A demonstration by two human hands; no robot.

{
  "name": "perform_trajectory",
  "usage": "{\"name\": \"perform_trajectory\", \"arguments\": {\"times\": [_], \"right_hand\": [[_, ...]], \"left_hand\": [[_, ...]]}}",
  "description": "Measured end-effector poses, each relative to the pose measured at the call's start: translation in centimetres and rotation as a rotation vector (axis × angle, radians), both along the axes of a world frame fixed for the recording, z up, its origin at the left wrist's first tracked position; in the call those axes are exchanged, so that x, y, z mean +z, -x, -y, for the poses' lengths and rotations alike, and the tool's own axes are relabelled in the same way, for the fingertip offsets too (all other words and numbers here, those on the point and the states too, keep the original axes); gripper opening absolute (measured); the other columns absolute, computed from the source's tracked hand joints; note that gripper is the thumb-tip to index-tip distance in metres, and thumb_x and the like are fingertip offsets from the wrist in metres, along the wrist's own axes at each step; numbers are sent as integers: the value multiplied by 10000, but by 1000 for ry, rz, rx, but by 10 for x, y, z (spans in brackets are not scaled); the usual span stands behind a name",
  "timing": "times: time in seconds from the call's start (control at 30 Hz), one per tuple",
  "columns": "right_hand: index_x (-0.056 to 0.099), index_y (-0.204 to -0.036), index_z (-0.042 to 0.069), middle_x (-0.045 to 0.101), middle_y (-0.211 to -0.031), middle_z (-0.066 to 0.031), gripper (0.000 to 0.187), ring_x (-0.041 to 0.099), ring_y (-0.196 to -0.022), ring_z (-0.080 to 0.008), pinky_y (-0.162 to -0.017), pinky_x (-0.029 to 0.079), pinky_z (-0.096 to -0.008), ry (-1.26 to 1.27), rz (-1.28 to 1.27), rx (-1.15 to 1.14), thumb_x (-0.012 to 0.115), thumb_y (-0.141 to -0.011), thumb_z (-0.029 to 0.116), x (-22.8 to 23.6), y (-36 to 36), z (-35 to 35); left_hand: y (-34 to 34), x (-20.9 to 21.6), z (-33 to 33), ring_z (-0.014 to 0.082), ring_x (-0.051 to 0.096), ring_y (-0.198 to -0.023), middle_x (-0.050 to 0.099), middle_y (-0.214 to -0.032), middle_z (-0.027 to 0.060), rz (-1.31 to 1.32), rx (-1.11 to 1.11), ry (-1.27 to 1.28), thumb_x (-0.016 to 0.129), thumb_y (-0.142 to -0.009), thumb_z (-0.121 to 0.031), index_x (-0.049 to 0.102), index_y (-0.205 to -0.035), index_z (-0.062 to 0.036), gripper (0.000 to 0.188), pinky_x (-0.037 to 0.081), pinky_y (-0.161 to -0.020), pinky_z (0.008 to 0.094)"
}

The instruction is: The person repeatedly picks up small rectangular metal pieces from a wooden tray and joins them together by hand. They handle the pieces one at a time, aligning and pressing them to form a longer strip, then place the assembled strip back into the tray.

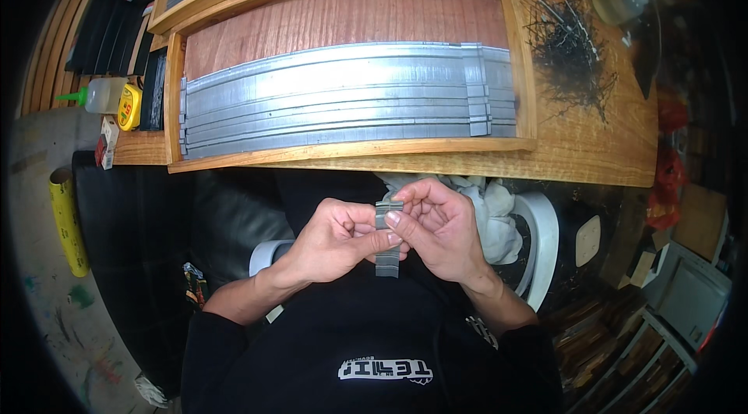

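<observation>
Your left hand and right hand both pinch a short grey metal strip, upright, below the worktop edge; wooden tray of long strips above.

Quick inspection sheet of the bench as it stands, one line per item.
Surface: wooden bench, partly bare at its right end.
Job's things: short grey metal strip held upright between both hands; wooden tray with long grey metal strips lying side by side.
Clutter: black wire tangle, two squeeze bottles, yellow tape measure, white cloth.
Grips: left hand and right hand both pinch the short strip.
Cables: nothing seen.
Surroundings: yellow tube on the floor, left; shelves lower right.
</observation>
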State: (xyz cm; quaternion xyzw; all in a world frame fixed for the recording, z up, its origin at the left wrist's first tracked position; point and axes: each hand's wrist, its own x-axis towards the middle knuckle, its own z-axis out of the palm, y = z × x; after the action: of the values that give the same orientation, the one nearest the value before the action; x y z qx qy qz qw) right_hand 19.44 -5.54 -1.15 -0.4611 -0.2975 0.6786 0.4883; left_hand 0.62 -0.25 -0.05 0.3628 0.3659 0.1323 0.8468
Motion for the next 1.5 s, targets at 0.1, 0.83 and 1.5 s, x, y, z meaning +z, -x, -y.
{"name": "perform_trajectory", "arguments": {"times": [0.1,0.83,1.5], "right_hand": [[583,-1098,-62,631,-882,-76,166,620,-680,-55,-516,521,-184,4,3,-9,658,-953,-37,0,1,0],[652,-1037,-71,675,-832,-75,109,633,-653,-58,-548,518,-192,69,31,31,654,-984,24,-4,-5,1],[703,-907,-64,660,-838,-48,101,603,-725,-78,-634,486,-217,-258,821,-437,693,-944,29,87,-110,-17]], "left_hand": [[1,-1,-1,147,736,-892,760,-969,108,5,-5,-2,675,-990,-67,717,-1139,18,177,591,-745,240],[0,1,-3,160,739,-920,763,-1002,121,-20,-26,37,662,-985,-26,712,-1149,26,179,603,-768,258],[-10,8,0,194,755,-952,775,-1007,155,-77,196,-471,681,-957,4,735,-1047,70,125,603,-817,275]]}}
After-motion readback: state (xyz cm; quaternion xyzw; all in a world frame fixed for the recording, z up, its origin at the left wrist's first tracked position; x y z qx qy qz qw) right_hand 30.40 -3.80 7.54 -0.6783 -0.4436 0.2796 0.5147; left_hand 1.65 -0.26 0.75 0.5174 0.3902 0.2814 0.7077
